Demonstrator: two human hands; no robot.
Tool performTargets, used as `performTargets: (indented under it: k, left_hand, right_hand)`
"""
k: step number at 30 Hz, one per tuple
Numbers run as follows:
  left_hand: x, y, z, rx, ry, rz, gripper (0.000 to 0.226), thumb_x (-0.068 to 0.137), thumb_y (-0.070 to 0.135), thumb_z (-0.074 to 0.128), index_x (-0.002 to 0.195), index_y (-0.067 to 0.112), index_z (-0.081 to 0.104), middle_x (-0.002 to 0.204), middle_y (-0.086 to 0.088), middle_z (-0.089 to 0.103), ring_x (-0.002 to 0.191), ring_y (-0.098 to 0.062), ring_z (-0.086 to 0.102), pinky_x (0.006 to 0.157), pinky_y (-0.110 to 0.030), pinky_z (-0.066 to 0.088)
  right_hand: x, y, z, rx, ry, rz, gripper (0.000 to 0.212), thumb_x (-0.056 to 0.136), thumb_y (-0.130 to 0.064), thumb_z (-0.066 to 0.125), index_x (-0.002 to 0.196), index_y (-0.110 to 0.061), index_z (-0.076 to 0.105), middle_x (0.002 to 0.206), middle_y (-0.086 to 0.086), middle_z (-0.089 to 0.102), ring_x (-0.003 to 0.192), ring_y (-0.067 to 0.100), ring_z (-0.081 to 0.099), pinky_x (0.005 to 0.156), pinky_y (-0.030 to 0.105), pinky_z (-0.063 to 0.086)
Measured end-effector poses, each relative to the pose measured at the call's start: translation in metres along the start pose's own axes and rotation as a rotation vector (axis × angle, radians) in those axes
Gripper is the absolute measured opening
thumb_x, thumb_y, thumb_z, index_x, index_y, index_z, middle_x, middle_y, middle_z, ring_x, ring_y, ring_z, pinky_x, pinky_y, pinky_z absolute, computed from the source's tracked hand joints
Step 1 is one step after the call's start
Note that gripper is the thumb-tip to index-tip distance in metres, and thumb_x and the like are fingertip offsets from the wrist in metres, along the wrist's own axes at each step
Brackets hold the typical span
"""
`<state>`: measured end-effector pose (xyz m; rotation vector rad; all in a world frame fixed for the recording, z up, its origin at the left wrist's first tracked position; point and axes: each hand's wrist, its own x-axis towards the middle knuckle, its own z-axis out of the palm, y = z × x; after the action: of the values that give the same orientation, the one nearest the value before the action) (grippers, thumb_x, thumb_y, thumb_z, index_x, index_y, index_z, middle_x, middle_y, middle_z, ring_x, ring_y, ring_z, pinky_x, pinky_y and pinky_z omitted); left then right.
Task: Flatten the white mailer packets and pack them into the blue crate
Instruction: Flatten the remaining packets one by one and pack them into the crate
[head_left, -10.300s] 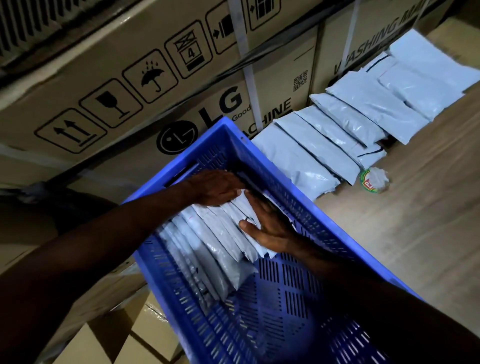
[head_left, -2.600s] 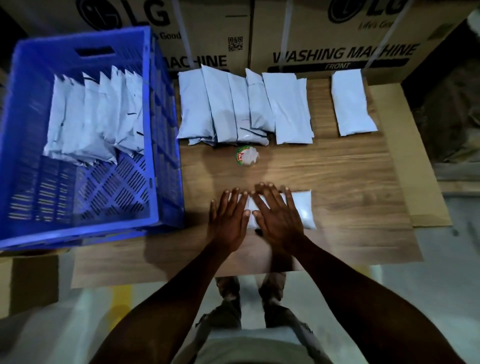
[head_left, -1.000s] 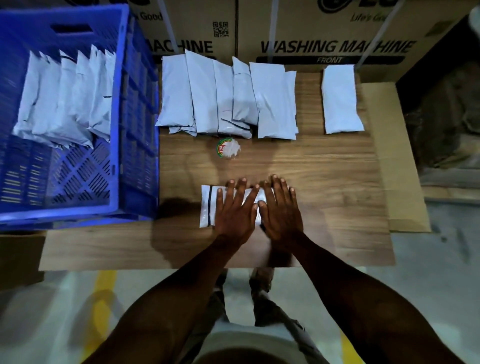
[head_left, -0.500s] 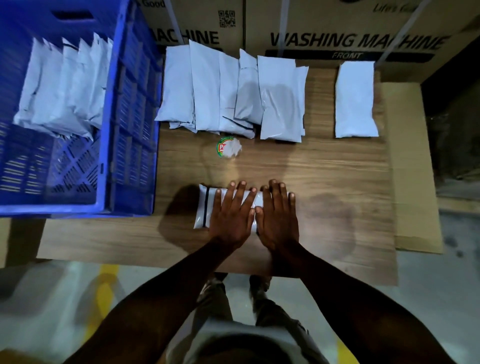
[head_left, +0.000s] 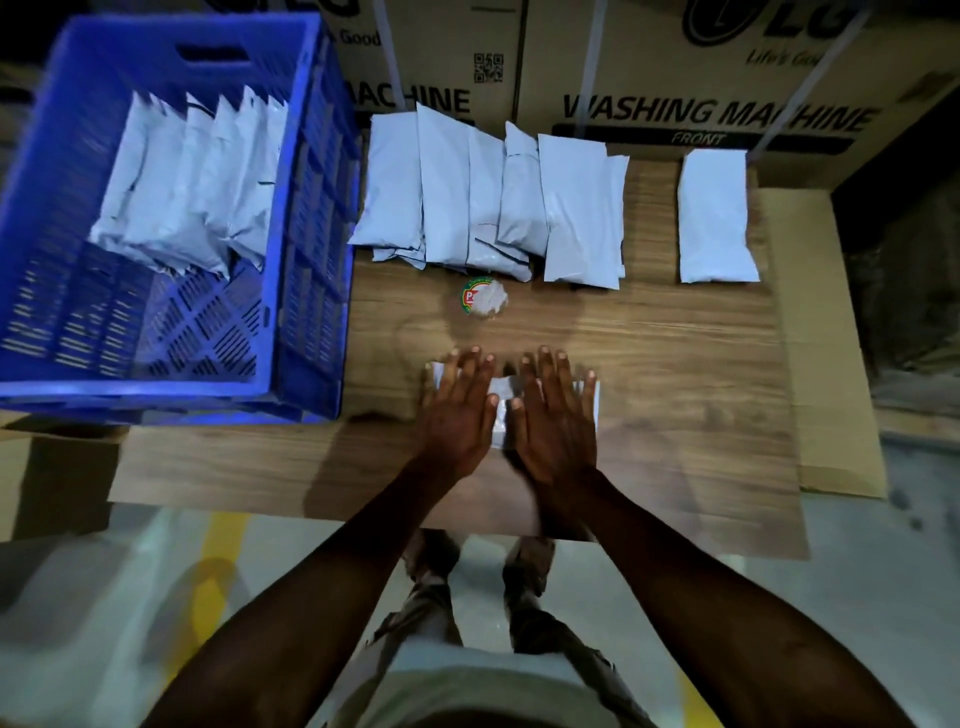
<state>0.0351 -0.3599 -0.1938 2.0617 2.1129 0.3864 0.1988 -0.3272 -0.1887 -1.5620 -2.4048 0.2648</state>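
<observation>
A white mailer packet (head_left: 503, 410) lies on the wooden tabletop (head_left: 649, 374) near its front edge. My left hand (head_left: 457, 410) and my right hand (head_left: 553, 415) press flat on it side by side, fingers straight, so only its edges and a middle strip show. The blue crate (head_left: 306, 218) stands at the left with several white packets (head_left: 192, 192) leaning in a row at its far end. Along the back of the table lies a row of several overlapping packets (head_left: 488, 202), and a single packet (head_left: 717, 218) lies apart at the right.
A small crumpled wrapper with a red and green label (head_left: 484, 297) sits between the packet row and my hands. Large cardboard washing machine boxes (head_left: 675, 78) wall off the back. A cardboard sheet (head_left: 815, 322) sticks out at the table's right edge. The floor lies below the front edge.
My hands have slid apart over the packet; the right hand now covers its right end. The view has shifted, so the crate and table appear further right.
</observation>
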Motion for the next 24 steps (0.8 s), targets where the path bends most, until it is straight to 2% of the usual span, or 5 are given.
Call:
performTargets:
  k: [6,15,21,24]
  left_hand:
    - [-0.010,-0.037,0.008,-0.019,-0.109,-0.063,0.056,0.105,0.042,0.025,0.156,0.024,0.035,0.164,-0.002,0.032,0.152,-0.028,0.026,0.120,-0.057,0.023]
    - [-0.010,-0.039,0.022,0.007,-0.122,-0.094,0.057,0.103,0.043,0.026,0.158,0.029,0.031,0.168,0.000,0.020,0.155,-0.024,0.015,0.124,-0.053,0.014]
    - [-0.008,-0.041,0.027,0.025,-0.127,-0.072,0.056,0.103,0.042,0.028,0.157,0.027,0.033,0.167,-0.002,0.024,0.155,-0.026,0.017,0.123,-0.055,0.014]
    - [-0.007,-0.042,0.027,0.020,-0.145,-0.076,0.056,0.103,0.043,0.025,0.156,0.028,0.035,0.167,-0.001,0.024,0.154,-0.026,0.018,0.122,-0.054,0.012]
  right_hand:
    - [0.009,-0.029,0.022,-0.101,-0.116,-0.043,0.056,0.104,-0.039,0.037,0.154,-0.014,0.043,0.164,0.012,0.034,0.155,0.032,0.024,0.124,0.061,0.013]
    - [0.014,-0.028,0.035,-0.200,-0.094,-0.045,0.058,0.102,-0.044,0.041,0.153,-0.017,0.045,0.163,0.012,0.035,0.153,0.034,0.028,0.126,0.055,0.014]
    - [0.015,-0.028,0.036,-0.183,-0.094,-0.054,0.058,0.102,-0.043,0.037,0.152,-0.015,0.046,0.163,0.013,0.036,0.153,0.034,0.027,0.124,0.056,0.020]
    - [0.016,-0.029,0.032,-0.164,-0.117,-0.054,0.057,0.103,-0.043,0.037,0.153,-0.017,0.045,0.163,0.012,0.036,0.154,0.032,0.026,0.125,0.055,0.018]
